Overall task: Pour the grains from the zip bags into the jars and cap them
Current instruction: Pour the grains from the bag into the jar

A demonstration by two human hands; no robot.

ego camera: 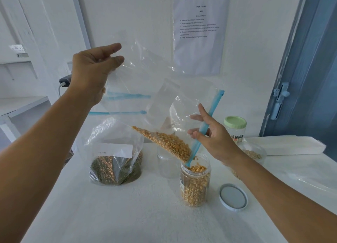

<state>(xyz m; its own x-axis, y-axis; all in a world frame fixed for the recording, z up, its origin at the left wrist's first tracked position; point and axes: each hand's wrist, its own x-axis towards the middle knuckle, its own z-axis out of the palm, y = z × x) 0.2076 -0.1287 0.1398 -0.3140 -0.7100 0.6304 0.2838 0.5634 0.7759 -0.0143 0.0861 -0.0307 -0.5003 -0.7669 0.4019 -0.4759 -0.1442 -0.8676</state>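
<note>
I record a clear bag (164,89) with a blue zip strip (204,127) and yellow corn (167,144). The clear jar (196,184) holds yellow corn too. Second bag (113,158): dark green grain, white label. One lid (233,197) white, another (235,122) pale green. Table (127,215) white.

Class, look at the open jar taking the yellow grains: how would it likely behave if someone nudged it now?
The jar looks nearly full of grains, so it is probably heavy for its size and would slide rather than tip. It is tall and narrow, so a push near the rim might still topple it. Its lid lies beside it, so grains would spill.
</note>
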